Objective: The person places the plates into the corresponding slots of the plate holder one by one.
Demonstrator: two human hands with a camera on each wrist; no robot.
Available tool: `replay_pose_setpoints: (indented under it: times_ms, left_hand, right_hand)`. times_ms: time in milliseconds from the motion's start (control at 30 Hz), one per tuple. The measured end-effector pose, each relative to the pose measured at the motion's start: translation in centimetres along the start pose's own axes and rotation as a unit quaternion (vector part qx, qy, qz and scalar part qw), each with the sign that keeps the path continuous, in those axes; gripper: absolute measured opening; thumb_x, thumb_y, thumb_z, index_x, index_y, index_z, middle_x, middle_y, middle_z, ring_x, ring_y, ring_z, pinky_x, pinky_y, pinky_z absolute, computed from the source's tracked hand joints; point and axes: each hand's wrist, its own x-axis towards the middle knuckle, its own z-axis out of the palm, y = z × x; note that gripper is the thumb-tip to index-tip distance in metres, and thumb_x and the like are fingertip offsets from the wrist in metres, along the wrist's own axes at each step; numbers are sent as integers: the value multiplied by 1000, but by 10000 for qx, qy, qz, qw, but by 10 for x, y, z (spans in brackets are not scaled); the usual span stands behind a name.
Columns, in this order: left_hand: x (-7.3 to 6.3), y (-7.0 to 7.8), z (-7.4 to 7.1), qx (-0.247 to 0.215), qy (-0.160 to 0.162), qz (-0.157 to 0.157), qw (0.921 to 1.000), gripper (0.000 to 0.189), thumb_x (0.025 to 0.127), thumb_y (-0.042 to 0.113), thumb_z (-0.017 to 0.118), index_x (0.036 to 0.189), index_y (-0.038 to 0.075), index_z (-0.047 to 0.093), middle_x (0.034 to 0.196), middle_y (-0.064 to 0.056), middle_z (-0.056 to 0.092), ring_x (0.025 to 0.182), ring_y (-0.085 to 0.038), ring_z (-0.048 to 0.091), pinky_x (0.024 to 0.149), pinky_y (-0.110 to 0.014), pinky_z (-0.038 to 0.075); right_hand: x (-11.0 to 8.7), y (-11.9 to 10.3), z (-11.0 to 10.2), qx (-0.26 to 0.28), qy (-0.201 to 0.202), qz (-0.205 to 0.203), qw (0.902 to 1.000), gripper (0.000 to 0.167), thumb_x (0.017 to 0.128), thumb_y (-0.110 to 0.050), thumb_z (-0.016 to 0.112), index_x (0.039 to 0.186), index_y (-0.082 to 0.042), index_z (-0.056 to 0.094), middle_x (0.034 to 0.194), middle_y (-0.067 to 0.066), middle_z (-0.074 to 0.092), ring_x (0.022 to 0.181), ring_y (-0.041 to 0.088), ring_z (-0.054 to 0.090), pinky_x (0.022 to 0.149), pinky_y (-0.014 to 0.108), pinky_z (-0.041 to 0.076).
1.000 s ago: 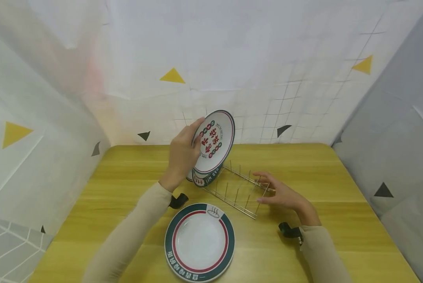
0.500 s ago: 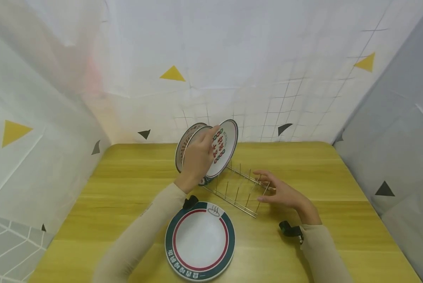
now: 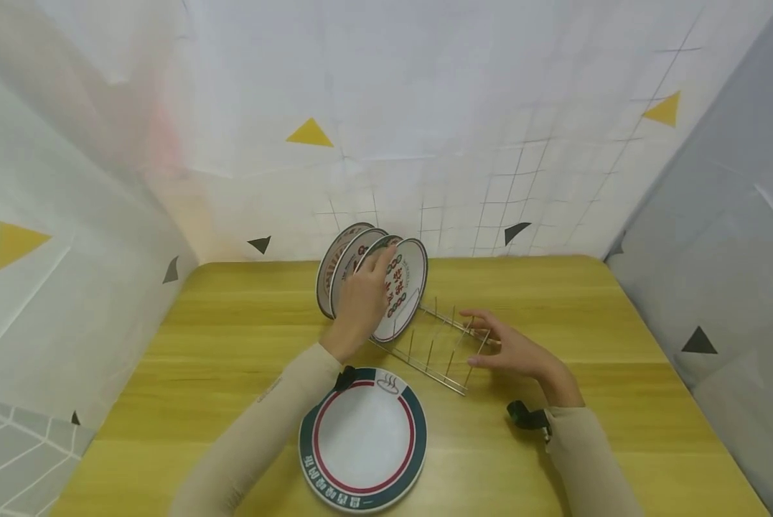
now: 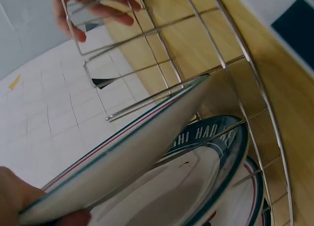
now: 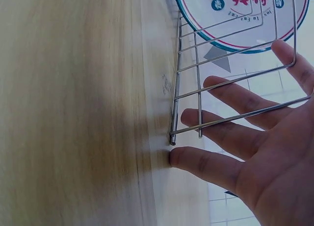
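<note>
My left hand (image 3: pixel 360 296) pinches the rim of a white plate (image 3: pixel 413 283) with a green edge and red lettering. This plate stands on edge in the wire dish rack (image 3: pixel 434 368), its lower rim between the wires. Behind it, to the left, several similar plates (image 3: pixel 336 269) lean in a row; my hand partly covers them. In the left wrist view the held plate (image 4: pixel 122 150) tilts across the rack. My right hand (image 3: pixel 518 353) is around the rack's right end, its fingers spread and fairly straight against the wires in the right wrist view.
A plate (image 3: pixel 363 438) with a green and red border lies flat on the wooden table (image 3: pixel 522 474) in front of the rack. White patterned sheets (image 3: pixel 399 108) enclose the table at the back and both sides.
My left hand has brought the held plate down and turned it upright into the rack, beside the other plates. My right hand has stayed at the rack's end.
</note>
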Motion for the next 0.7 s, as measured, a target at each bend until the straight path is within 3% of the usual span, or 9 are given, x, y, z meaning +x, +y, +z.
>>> replay_pose_setpoints:
  times_ms: [200, 367, 700]
  left_hand:
    - [-6, 0, -5, 233, -281, -22, 9993, 63, 84, -7, 66, 140, 11, 44, 98, -13, 64, 48, -16, 48, 40, -25, 38]
    - [-8, 0, -7, 373, -322, 24, 9988, 65, 84, -5, 68, 141, 11, 43, 95, -13, 63, 48, -15, 48, 40, -25, 38]
    - [-8, 0, -8, 499, -358, 87, 9981, 63, 87, -2, 67, 143, 11, 42, 92, -13, 63, 46, -15, 47, 39, -25, 37]
  right_hand:
    - [0, -1, -1, -47, 7, -26, 10000, 82, 86, -25, 76, 152, -21, 27, 149, 26, 38, 134, 50, 39, 103, 69, 33]
    - [0, -1, -1, -31, -17, -73, 10000, 82, 86, -23, 76, 152, -16, 27, 149, 27, 38, 133, 51, 39, 102, 70, 33]
    - [0, -1, 1, 22, 23, -19, 10000, 83, 85, -27, 77, 152, -21, 28, 149, 26, 39, 134, 50, 39, 103, 70, 33]
